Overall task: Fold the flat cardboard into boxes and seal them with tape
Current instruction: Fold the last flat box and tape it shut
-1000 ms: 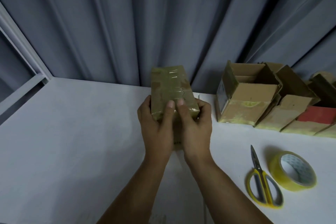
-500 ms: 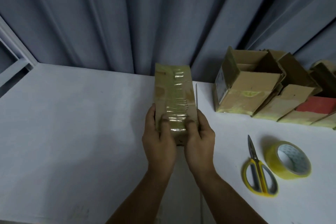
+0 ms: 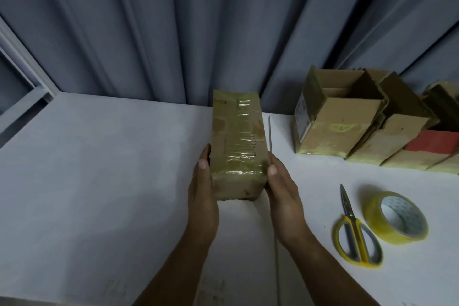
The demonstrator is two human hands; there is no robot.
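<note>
Between my palms, above the white tabletop (image 3: 99,181), sat the long brown cardboard box wrapped in clear tape (image 3: 237,141); my left hand (image 3: 202,196) and right hand (image 3: 283,196) pressed its sides in a closed grip. It looked sealed. Rightward, several brown cardboard boxes (image 3: 342,117) stood open, with yellow-handled scissors (image 3: 355,233) and a yellow tape roll (image 3: 395,217) before grey curtains (image 3: 173,20).

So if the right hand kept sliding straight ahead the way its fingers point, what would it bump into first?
Probably nothing on the table: the right hand, pressed to the taped box, points toward the grey curtain, though depth is unclear.
</note>
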